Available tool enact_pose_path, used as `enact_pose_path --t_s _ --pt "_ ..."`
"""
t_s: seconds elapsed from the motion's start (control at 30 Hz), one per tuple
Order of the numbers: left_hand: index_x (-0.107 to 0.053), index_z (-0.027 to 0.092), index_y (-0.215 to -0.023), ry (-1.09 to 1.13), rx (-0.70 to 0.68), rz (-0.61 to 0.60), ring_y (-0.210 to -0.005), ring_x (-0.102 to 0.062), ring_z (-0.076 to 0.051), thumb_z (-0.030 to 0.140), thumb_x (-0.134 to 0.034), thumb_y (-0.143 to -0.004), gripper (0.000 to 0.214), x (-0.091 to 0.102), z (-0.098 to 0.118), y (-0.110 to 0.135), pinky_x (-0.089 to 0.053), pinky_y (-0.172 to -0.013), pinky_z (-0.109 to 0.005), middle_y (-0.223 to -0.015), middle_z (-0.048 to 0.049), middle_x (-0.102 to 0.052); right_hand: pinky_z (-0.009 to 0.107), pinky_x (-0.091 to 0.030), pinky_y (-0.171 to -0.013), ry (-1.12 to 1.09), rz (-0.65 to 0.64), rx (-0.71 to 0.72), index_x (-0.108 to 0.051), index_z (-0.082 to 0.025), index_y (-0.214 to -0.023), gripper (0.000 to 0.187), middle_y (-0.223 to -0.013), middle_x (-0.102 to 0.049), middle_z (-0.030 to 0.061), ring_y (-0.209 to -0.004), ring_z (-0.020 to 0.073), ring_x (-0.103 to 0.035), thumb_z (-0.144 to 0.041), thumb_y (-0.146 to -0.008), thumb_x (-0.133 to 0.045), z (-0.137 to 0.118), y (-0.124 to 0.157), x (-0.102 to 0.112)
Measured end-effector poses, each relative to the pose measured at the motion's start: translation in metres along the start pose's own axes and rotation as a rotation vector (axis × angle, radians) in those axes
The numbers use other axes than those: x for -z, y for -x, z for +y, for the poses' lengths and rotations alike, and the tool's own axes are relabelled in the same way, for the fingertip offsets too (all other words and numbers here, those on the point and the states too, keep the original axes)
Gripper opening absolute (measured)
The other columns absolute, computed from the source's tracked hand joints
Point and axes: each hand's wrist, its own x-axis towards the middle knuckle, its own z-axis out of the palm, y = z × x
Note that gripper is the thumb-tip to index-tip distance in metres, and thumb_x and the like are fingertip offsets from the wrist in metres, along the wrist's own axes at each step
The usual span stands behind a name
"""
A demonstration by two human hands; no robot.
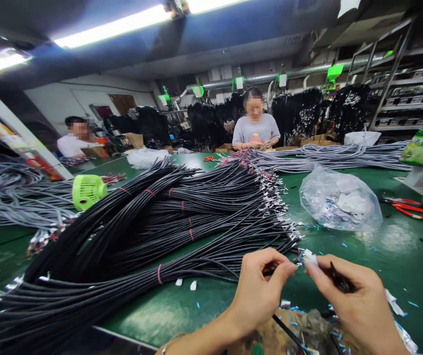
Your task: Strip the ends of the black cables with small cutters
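Observation:
My left hand (259, 286) is closed in a pinch on a black cable (287, 331), part of which shows below the hand. Thin coloured wires (300, 255) come out between my two hands. With thumb and forefinger, my right hand (355, 301) pinches a small white piece (309, 258) at those wires. A dark tool (340, 281) rests in the right palm; its kind is hidden by the fingers. Just beyond my hands lie bundles of black cables (133, 236), tied with red bands, their stripped white ends turned toward the right.
A clear plastic bag (340, 199) of white scraps stands beyond my right hand, with red-handled pliers (413, 208) beside it. Grey cables (330, 157) run behind. A green fan (88, 191) is on the left. Two people (256, 125) sit across the green table (152, 318).

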Motion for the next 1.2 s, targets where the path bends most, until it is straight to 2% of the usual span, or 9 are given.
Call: enact_pose_path --t_s 0.23,0.33,0.5,0.67,0.8,0.9,0.97,1.1,1.2 --pt "-0.064 0.011 -0.064 -0.051 0.003 -0.015 -0.052 -0.042 -0.010 0.023 -0.062 -0.077 0.017 -0.001 0.003 0.001 -0.029 -0.047 -0.020 -0.057 -0.0004 -0.055 0.021 -0.041 -0.040 -0.082 0.054 -0.140 -0.067 -0.018 -0.068 0.018 -0.058 -0.060 0.0000 -0.047 0.0132 -0.054 -0.030 -0.079 -0.061 -0.002 0.004 -0.002" --pt "-0.061 0.012 -0.063 0.011 0.030 -0.039 -0.053 -0.041 -0.009 0.023 -0.063 -0.075 0.017 -0.001 0.001 -0.001 -0.029 -0.048 -0.020 -0.057 0.0006 -0.052 0.020 -0.040 -0.039 -0.038 0.004 -0.053 -0.065 -0.018 -0.066 0.017 -0.055 -0.058 -0.0012 -0.044 0.0120 -0.051 -0.025 -0.080 -0.059 -0.002 0.004 -0.004" --pt "-0.053 0.013 -0.060 0.179 0.047 -0.061 -0.054 -0.038 -0.009 0.027 -0.064 -0.074 0.023 0.003 0.003 -0.004 -0.030 -0.051 -0.020 -0.055 0.0033 -0.045 0.021 -0.042 -0.044 0.084 -0.061 0.205 -0.062 -0.019 -0.073 0.011 -0.058 -0.059 -0.0028 -0.045 0.0102 -0.052 -0.013 -0.077 -0.055 -0.001 0.006 -0.008" --pt "-0.050 0.014 -0.058 0.133 0.005 -0.010 -0.053 -0.035 -0.009 0.025 -0.067 -0.072 0.024 0.006 0.005 -0.003 -0.028 -0.051 -0.020 -0.055 0.0044 -0.042 0.020 -0.042 -0.041 0.073 0.075 0.193 -0.062 -0.020 -0.082 0.006 -0.063 -0.061 -0.0025 -0.044 0.0091 -0.050 -0.015 -0.080 -0.061 -0.002 0.004 0.000" --pt "-0.051 0.014 -0.057 0.060 -0.025 0.005 -0.054 -0.037 -0.009 0.024 -0.068 -0.072 0.024 0.005 0.006 -0.001 -0.029 -0.050 -0.021 -0.056 0.0033 -0.044 0.023 -0.051 -0.056 0.136 0.094 0.337 -0.059 -0.022 -0.101 0.023 -0.082 -0.069 0.0027 -0.061 0.0141 -0.064 -0.010 -0.081 -0.060 0.006 0.008 0.005" --pt "-0.053 0.014 -0.058 0.032 -0.033 -0.002 -0.053 -0.038 -0.009 0.024 -0.067 -0.073 0.023 0.005 0.007 -0.001 -0.028 -0.049 -0.021 -0.056 0.0030 -0.045 0.029 -0.052 -0.064 0.259 0.079 0.444 -0.053 -0.023 -0.117 0.039 -0.092 -0.070 0.0072 -0.072 0.0188 -0.067 -0.007 -0.082 -0.058 0.018 0.014 0.005" --pt "-0.054 0.013 -0.058 0.012 -0.046 -0.015 -0.053 -0.038 -0.009 0.024 -0.068 -0.073 0.023 0.006 0.008 -0.001 -0.028 -0.048 -0.020 -0.055 0.0030 -0.045 0.030 -0.051 -0.065 0.308 0.062 0.479 -0.049 -0.022 -0.122 0.043 -0.094 -0.070 0.0094 -0.073 0.0203 -0.067 -0.007 -0.082 -0.055 0.025 0.016 0.006" --pt "-0.058 0.012 -0.057 -0.034 -0.087 -0.036 -0.052 -0.040 -0.008 0.021 -0.069 -0.072 0.020 0.008 0.010 -0.002 -0.029 -0.048 -0.020 -0.055 0.0022 -0.049 0.029 -0.050 -0.066 0.337 0.093 0.520 -0.053 -0.019 -0.116 0.035 -0.093 -0.069 0.0104 -0.072 0.0194 -0.066 -0.008 -0.083 -0.056 0.027 0.015 0.006" --pt "-0.067 0.011 -0.066 -0.035 -0.098 -0.105 -0.054 -0.044 -0.010 0.018 -0.070 -0.072 0.009 0.010 0.011 -0.004 -0.031 -0.050 -0.020 -0.058 0.0004 -0.054 0.024 -0.047 -0.058 0.241 0.118 0.446 -0.059 -0.019 -0.103 0.022 -0.082 -0.067 0.0054 -0.060 0.0140 -0.062 -0.009 -0.082 -0.057 0.018 0.010 0.004"
